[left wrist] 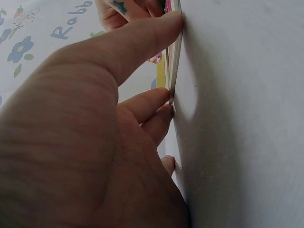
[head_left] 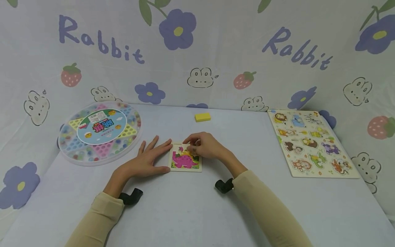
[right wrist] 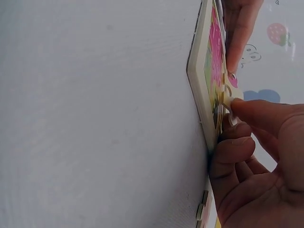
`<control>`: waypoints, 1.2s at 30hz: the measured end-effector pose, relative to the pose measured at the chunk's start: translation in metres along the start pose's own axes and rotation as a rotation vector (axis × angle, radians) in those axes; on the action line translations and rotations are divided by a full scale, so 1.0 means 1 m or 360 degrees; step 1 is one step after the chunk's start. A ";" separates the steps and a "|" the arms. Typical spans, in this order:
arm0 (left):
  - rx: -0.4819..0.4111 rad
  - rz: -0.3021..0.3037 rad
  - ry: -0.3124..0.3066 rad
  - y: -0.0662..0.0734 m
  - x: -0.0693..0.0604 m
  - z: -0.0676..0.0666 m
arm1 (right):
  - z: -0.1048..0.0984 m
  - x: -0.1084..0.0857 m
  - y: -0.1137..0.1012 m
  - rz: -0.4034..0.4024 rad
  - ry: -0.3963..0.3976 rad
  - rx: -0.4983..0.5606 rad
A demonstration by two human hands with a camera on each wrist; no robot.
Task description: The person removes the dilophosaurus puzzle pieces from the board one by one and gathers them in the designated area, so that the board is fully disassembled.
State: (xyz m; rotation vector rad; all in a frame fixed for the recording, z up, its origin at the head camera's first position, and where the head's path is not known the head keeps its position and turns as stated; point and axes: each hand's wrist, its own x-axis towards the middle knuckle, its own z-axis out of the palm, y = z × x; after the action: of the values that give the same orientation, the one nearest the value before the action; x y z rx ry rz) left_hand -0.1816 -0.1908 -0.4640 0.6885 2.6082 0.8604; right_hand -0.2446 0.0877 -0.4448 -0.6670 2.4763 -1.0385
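A small square jigsaw puzzle (head_left: pixel 185 162) with a pink dinosaur picture and a pale frame lies flat on the table. My left hand (head_left: pixel 146 159) is spread beside it, thumb and forefinger straight and touching its left edge. In the left wrist view those fingertips meet the thin side of the frame (left wrist: pixel 175 71). At the upper right of the puzzle, my right hand (head_left: pixel 206 145) pinches a puzzle piece (right wrist: pixel 234 90) between thumb and fingers. The right wrist view has this piece tilted up from the puzzle surface, with part of it behind the fingers.
A yellow block (head_left: pixel 202 117) lies behind the puzzle. At the left is a round Chinese checkers board (head_left: pixel 100 132) in clear wrapping. An animal peg puzzle board (head_left: pixel 314 144) lies at the right. A printed cloth (head_left: pixel 172 68) hangs behind the white table (head_left: pixel 185 212).
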 end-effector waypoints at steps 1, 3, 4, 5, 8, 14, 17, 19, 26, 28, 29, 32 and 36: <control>0.0001 -0.0002 0.0000 0.000 0.000 0.000 | 0.000 0.000 0.000 0.0003 0.0010 0.0001; 0.0001 -0.0004 0.0001 0.000 0.000 0.000 | 0.001 0.001 0.001 0.0008 0.0027 0.0008; 0.0002 -0.0005 0.0001 0.000 0.000 0.000 | 0.001 0.001 0.001 0.0008 0.0033 0.0010; 0.0002 -0.0005 0.0002 -0.001 0.000 0.000 | 0.001 0.001 0.001 0.0008 0.0038 0.0012; 0.0000 -0.0003 0.0003 -0.001 -0.001 0.001 | 0.001 0.001 0.002 0.0013 0.0047 0.0019; -0.0008 0.0004 0.0006 0.000 -0.002 0.001 | -0.002 -0.003 -0.001 0.0020 0.0050 0.0065; -0.0013 0.0010 0.0008 0.000 -0.002 0.000 | -0.005 -0.004 0.001 0.0001 0.0064 0.0081; -0.0017 0.0011 0.0008 0.000 -0.002 0.000 | -0.008 -0.005 0.003 -0.0011 0.0081 0.0074; -0.0006 -0.0005 0.0000 0.000 -0.002 0.000 | -0.020 -0.013 0.007 0.0017 0.0125 0.0106; -0.0004 -0.0007 0.0002 0.000 -0.001 0.000 | -0.024 -0.017 0.009 0.0049 0.0124 0.0138; -0.0005 -0.0003 0.0004 -0.001 -0.001 0.000 | -0.026 -0.019 0.010 0.0063 0.0127 0.0152; -0.0003 0.0006 0.0007 -0.001 -0.001 0.000 | -0.031 -0.024 0.017 0.0082 0.0142 0.0179; 0.0002 0.0013 0.0011 0.000 -0.001 0.000 | -0.038 -0.033 0.027 0.0116 0.0164 0.0190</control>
State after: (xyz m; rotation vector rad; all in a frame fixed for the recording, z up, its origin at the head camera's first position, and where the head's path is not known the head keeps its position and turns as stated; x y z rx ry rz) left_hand -0.1807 -0.1915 -0.4642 0.6980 2.6143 0.8650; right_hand -0.2443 0.1438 -0.4341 -0.4947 2.4810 -1.2093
